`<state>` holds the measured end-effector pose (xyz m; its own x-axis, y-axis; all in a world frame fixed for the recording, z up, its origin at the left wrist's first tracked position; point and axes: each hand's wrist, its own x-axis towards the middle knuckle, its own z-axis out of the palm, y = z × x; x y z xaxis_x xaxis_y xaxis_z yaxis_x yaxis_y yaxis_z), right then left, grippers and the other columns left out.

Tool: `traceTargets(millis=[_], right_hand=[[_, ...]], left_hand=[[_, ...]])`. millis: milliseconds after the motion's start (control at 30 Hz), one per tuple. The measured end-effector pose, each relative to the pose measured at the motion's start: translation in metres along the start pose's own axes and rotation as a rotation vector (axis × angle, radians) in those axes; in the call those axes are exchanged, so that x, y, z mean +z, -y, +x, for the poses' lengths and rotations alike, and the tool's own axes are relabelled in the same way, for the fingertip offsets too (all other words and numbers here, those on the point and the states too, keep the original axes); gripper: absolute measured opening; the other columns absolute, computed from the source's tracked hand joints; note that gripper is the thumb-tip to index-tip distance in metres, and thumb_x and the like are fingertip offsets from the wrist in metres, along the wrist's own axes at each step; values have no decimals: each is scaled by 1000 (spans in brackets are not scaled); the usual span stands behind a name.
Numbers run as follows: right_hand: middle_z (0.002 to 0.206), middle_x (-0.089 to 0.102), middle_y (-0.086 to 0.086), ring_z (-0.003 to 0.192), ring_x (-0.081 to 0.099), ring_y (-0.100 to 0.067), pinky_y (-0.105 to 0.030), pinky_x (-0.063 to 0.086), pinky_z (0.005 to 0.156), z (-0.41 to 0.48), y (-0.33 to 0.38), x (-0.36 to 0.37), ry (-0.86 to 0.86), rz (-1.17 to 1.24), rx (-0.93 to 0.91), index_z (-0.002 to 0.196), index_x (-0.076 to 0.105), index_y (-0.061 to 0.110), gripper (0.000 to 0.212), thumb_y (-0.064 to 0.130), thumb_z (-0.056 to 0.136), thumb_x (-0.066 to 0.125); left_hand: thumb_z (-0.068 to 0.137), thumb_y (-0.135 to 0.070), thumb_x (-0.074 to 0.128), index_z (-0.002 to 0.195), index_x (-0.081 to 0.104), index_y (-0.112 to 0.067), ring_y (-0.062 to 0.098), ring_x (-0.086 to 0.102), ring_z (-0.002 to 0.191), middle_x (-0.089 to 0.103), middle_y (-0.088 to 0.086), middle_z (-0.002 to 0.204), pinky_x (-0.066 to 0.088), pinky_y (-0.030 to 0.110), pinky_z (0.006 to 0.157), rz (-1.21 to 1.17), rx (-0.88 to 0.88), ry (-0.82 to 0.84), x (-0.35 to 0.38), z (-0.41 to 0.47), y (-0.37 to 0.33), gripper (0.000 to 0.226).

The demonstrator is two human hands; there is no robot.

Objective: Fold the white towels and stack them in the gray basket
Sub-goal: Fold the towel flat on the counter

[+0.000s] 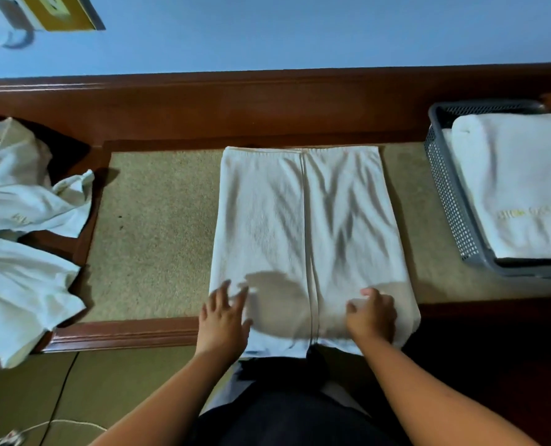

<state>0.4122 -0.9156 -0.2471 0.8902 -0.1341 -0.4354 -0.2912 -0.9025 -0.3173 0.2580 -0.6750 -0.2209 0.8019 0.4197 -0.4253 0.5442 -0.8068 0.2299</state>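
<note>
Lifting the near end unevenly could spring the folded flaps apart: your left hand lies flat, fingers spread, on the towel before you, while your right hand curls, pinching its cloth. The basket sits at your right.

Indoor room, likely hotel or guesthouse housekeeping. White towels are heaped unfolded at the left, and a folded towel stitched with gold lettering is stacked in a gray perforated basket at the right. Both are set on a dark wooden table inlaid with a beige speckled panel, placed against a plain blue wall at the far side.
</note>
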Motion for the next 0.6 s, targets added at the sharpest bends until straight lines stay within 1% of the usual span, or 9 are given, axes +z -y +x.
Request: traceTargets(millis=[33, 100, 167, 233, 333, 433, 467, 533, 600], right_hand=[[134, 41, -15, 121, 43, -40, -46, 41, 100, 6, -14, -6, -31, 10, 47, 125, 55, 21, 47, 34, 84, 73], [142, 33, -17, 125, 36, -42, -47, 38, 105, 17, -35, -17, -86, 73, 125, 135, 49, 16, 66, 37, 80, 78], [144, 29, -19, 126, 36, -43, -47, 38, 106, 27, -52, -27, -91, 139, 204, 142, 42, 12, 79, 37, 78, 81], [144, 28, -20, 125, 38, -44, -45, 39, 106, 35, -64, -36, -45, 170, 236, 144, 41, 12, 82, 38, 77, 82], [143, 32, -19, 127, 34, -43, -44, 38, 104, 44, -72, -45, 32, 69, 146, 138, 48, 13, 71, 39, 80, 78], [141, 38, -19, 128, 35, -42, -40, 39, 104, 53, -72, -51, 129, 5, 134, 132, 55, 8, 64, 41, 81, 76], [136, 46, -19, 125, 41, -41, -38, 42, 101, 55, -71, -53, 149, -2, 115, 125, 60, 8, 58, 41, 80, 76], [114, 64, -17, 104, 58, -33, -34, 51, 84, 55, -71, -54, 140, 118, 57, 104, 66, 10, 38, 36, 78, 77], [98, 69, -13, 86, 63, -27, -30, 46, 70, 46, -73, -53, 129, 315, 4, 95, 63, 8, 29, 28, 81, 79]], left_hand=[[96, -41, 58, 155, 24, -39, 31, 15, 150, 8, 4, 165, 24, 46, 119, 28, 107, 89, 4, -5, -3, 68], [97, -40, 57, 155, 18, -46, 27, -1, 154, -9, 1, 168, 14, 45, 123, 58, 182, 255, 12, -15, -9, 70], [98, -39, 57, 157, 9, -49, 26, -15, 154, -25, 0, 166, 5, 46, 124, 82, 152, 291, 19, -23, -18, 76], [98, -39, 57, 156, 6, -50, 28, -20, 153, -31, 2, 164, 1, 47, 124, 96, 124, 287, 22, -24, -26, 79], [98, -41, 57, 156, 7, -51, 30, -18, 154, -29, 3, 164, 2, 48, 124, 112, 107, 287, 18, -21, -30, 77], [99, -42, 56, 156, 8, -53, 30, -12, 154, -24, 2, 166, 8, 47, 124, 132, 117, 284, 15, -19, -28, 75], [98, -42, 57, 155, 9, -53, 29, -10, 155, -23, 1, 166, 9, 46, 124, 132, 116, 282, 15, -20, -28, 75], [98, -42, 57, 155, 11, -54, 28, -8, 155, -20, 0, 167, 11, 45, 124, 124, 107, 269, 15, -20, -27, 74], [98, -41, 57, 154, 14, -54, 27, -6, 155, -17, -2, 168, 12, 45, 124, 103, 91, 247, 18, -20, -28, 72]])
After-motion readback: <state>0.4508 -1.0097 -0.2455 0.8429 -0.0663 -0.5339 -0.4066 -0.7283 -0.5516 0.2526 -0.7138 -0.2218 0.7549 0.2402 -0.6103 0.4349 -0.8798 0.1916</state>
